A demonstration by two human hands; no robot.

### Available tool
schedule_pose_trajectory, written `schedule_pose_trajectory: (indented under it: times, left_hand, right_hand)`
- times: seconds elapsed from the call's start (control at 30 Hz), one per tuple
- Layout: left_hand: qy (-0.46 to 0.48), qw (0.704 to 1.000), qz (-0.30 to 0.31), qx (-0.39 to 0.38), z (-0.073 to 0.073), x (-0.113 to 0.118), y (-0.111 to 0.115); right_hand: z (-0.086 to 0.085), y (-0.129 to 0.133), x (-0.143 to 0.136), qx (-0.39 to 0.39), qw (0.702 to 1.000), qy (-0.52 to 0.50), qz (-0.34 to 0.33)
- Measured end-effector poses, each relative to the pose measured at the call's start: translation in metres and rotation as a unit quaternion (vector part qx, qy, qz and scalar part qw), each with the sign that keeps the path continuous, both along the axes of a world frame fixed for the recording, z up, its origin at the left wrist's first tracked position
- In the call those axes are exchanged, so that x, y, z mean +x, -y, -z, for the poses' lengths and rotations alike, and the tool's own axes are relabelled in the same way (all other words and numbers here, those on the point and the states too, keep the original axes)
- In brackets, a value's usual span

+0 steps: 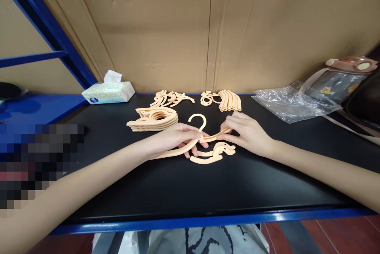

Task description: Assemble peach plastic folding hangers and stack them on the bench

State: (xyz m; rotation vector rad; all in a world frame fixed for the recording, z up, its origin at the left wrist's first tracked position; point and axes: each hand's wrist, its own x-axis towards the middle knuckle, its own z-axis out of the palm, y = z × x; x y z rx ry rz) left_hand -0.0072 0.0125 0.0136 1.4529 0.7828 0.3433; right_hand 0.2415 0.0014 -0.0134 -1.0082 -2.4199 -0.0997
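A cream plastic clothes hanger (181, 151) with a curved hook at its top is between my two hands above the black table. My left hand (178, 137) is closed around its middle, just below the hook, and one arm of the hanger runs down under the wrist. My right hand (245, 133) pinches the other hanger arm (215, 137), whose inner end meets the middle by my left fingertips. Whether that joint is fastened I cannot tell. Just below lie loose cream hanger pieces (218, 153), curved and overlapping.
Behind my left hand are stacked hangers (152, 119). Farther back lie small curved pieces (170, 98), loose hooks (208, 98) and a row of hanger arms (230, 100). A tissue pack (109, 91) stands back left; clear plastic (292, 103) and a drinking bottle (335, 81) are at right.
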Motion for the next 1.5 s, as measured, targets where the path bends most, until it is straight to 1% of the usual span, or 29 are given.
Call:
schedule_pose_trajectory:
  times: [0.37, 0.6, 0.97, 1.37, 1.5]
  left_hand:
    - [-0.013, 1.0, -0.003, 0.016, 0.001, 0.0004, 0.0016]
    - [-0.035, 0.999, -0.013, 0.014, -0.0024, 0.0022, 0.0045]
    - [-0.025, 0.999, -0.011, 0.021, -0.0005, 0.0, 0.0022]
    - [-0.027, 0.999, -0.011, 0.022, -0.0012, 0.0013, 0.003]
    - [-0.024, 1.0, -0.009, 0.014, -0.001, 0.0013, 0.0028]
  right_hand:
    - [-0.0006, 0.0017, -0.0006, -0.008, 1.0, 0.002, -0.015]
    - [-0.0012, 0.0014, 0.0006, -0.013, 0.999, 0.014, -0.034]
    - [-0.0005, 0.0011, -0.0012, -0.032, 0.999, 0.02, -0.01]
    - [-0.0006, 0.001, -0.0011, -0.046, 0.999, 0.019, -0.008]
    - [-0.0008, 0.0014, -0.0009, -0.035, 0.999, 0.013, -0.009]
